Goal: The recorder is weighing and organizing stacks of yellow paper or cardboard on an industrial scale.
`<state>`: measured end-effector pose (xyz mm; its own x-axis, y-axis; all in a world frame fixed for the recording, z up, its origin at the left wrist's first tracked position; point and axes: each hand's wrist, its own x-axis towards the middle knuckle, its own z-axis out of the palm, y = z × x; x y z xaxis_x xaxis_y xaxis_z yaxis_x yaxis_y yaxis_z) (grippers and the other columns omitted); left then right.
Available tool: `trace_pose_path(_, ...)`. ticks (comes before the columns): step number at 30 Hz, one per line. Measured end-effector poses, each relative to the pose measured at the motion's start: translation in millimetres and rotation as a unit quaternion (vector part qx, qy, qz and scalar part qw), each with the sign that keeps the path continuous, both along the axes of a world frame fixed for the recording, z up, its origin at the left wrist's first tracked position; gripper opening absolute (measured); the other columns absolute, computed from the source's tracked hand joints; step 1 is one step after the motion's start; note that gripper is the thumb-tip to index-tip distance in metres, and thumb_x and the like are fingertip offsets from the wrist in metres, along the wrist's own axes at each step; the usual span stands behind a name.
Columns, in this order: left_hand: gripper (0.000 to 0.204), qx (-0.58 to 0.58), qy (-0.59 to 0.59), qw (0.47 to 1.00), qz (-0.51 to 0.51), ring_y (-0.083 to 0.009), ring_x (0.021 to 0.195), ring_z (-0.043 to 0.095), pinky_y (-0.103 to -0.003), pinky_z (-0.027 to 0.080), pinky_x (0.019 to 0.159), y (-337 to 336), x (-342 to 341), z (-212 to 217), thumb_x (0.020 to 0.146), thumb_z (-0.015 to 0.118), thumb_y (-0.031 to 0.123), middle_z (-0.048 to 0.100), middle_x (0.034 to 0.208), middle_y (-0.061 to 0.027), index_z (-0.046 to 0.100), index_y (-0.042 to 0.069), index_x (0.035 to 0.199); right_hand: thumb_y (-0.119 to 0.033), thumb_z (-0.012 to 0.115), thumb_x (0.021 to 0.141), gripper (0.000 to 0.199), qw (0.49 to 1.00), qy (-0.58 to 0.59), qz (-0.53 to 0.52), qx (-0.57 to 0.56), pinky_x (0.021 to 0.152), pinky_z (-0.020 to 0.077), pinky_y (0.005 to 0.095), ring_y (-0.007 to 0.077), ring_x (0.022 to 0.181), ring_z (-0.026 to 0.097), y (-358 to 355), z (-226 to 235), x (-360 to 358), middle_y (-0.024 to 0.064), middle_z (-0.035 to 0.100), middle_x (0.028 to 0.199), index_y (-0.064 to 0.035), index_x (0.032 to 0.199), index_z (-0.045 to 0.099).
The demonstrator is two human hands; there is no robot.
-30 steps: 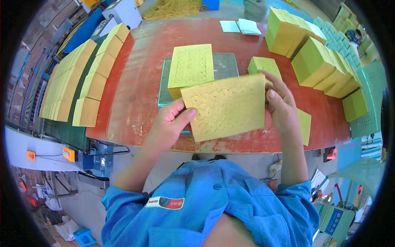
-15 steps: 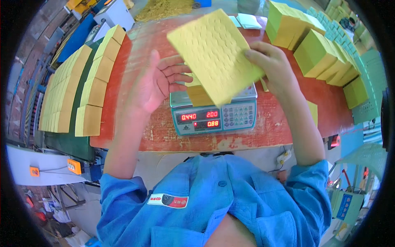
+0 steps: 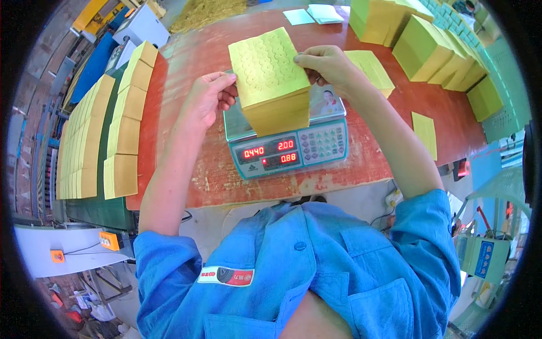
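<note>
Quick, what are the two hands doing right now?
Left hand: fingers curled against the left edge of the yellow paper stack on the scale.
Right hand: pinching the stack's top right edge.
</note>
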<state>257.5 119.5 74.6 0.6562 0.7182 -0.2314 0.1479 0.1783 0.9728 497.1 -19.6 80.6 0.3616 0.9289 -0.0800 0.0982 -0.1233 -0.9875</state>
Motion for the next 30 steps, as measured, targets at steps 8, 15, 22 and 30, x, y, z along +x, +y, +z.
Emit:
trace_pose_path(8, 0.015, 0.003, -0.002, 1.0, 0.018, -0.0103, 0.056, 0.057, -0.022, 0.041, 0.049, 3.2, 0.0, -15.5, 0.088, 0.065, 0.023, 0.063, 0.069, -0.0021, 0.061, 0.01, 0.082, -0.028, 0.07, 0.084, 0.022, 1.0, 0.026, 0.01, 0.007, 0.05, 0.0355, 0.0217, 0.0079, 0.058, 0.054, -0.8, -8.4, -3.0, -0.0003, 0.059, 0.067, -0.0068, 0.08, 0.066)
trace_pose_path(15, 0.014, 0.05, 0.016, 0.998, 0.032, -0.0114, 0.055, 0.058, -0.023, 0.041, 0.047, -0.6, 12.7, -16.4, 0.088, 0.063, 0.022, 0.064, 0.069, -0.0032, 0.06, 0.01, 0.081, -0.025, 0.07, 0.084, 0.021, 1.0, 0.006, -0.01, 0.014, 0.051, 0.0376, 0.023, 0.0095, 0.058, 0.054, -1.6, -11.5, 5.5, 0.0016, 0.06, 0.068, -0.0044, 0.083, 0.065)
trace_pose_path(22, 0.016, 0.18, -0.015, 0.969, 0.169, -0.009, 0.059, 0.054, -0.025, 0.043, 0.051, -37.4, 7.6, -18.4, 0.085, 0.063, 0.016, 0.057, 0.069, -0.001, 0.063, 0.005, 0.096, -0.018, 0.067, 0.084, 0.019, 0.982, -0.093, -0.057, 0.151, 0.058, 0.0428, 0.0239, 0.0075, 0.071, 0.054, -15.8, -14.8, -5.5, 0.002, 0.061, 0.079, -0.0002, 0.088, 0.062)
trace_pose_path(30, 0.016, 0.409, 0.116, 0.878, 0.221, -0.0181, 0.067, 0.064, -0.032, 0.05, 0.061, -97.1, -81.6, -91.6, 0.085, 0.063, 0.015, 0.067, 0.077, -0.0106, 0.066, 0.003, 0.096, -0.001, 0.05, 0.087, 0.02, 0.829, -0.261, 0.188, 0.458, 0.045, 0.0356, 0.026, 0.0144, 0.054, 0.049, -127.2, 54.6, -94.5, 0.0092, 0.056, 0.078, -0.0059, 0.107, 0.049)
